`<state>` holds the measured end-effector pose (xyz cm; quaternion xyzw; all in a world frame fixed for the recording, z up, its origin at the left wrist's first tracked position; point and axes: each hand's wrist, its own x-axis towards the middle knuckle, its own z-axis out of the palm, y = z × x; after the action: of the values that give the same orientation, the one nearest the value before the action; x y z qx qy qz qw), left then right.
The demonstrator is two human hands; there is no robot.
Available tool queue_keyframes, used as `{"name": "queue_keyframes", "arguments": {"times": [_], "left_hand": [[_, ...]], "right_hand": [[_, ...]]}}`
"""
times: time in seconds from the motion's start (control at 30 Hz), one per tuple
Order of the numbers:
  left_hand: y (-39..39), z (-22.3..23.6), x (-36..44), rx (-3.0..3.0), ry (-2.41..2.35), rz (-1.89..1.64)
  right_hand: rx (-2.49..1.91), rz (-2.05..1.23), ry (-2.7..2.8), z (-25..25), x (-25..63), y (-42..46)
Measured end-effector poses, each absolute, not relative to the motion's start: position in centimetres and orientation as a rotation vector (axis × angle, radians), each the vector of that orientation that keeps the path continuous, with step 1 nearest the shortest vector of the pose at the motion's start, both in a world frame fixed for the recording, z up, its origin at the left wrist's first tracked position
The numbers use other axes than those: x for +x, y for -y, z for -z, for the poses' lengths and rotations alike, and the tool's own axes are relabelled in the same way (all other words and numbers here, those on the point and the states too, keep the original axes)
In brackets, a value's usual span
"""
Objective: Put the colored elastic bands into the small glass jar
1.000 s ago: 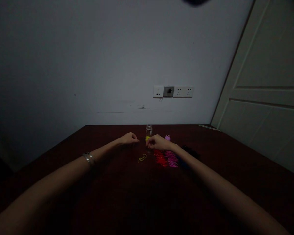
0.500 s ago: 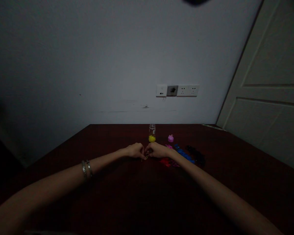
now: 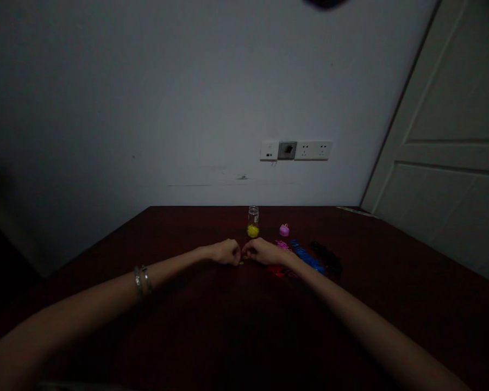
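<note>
Yellow piece (image 3: 242, 263): it lies by the fingertips on the dark red desk (image 3: 212, 326). Both hands have drawn together over that spot; the right has come away from the jar, so they now work side by side. Left hand (image 3: 227, 252) curls its fingers beside the piece; right hand (image 3: 261, 251) dips its fingertips close by. Whether either grip is pinching anything, I cannot tell. From them, the glass jar (image 3: 253, 217) stands at 1 o'clock, blue strands (image 3: 305, 256) at 3, pink lid (image 3: 284, 231) at 2.
</note>
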<state>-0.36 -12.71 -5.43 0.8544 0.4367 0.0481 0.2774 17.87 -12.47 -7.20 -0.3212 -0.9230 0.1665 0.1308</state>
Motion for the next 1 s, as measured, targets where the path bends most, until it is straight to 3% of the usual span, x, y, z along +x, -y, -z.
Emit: {"name": "queue_keyframes", "arguments": {"times": [0.43,1.0], "left_hand": [[4.0,-3.8,2.2,2.268,-1.254,-0.830],[2.2,-1.5,5.3,1.901,-1.227,-1.111]], "right_hand": [[-1.083,-0.408,2.649,7.4,17.9,12.8],[-1.076,-0.404,2.640,7.5,17.5,13.1]]}}
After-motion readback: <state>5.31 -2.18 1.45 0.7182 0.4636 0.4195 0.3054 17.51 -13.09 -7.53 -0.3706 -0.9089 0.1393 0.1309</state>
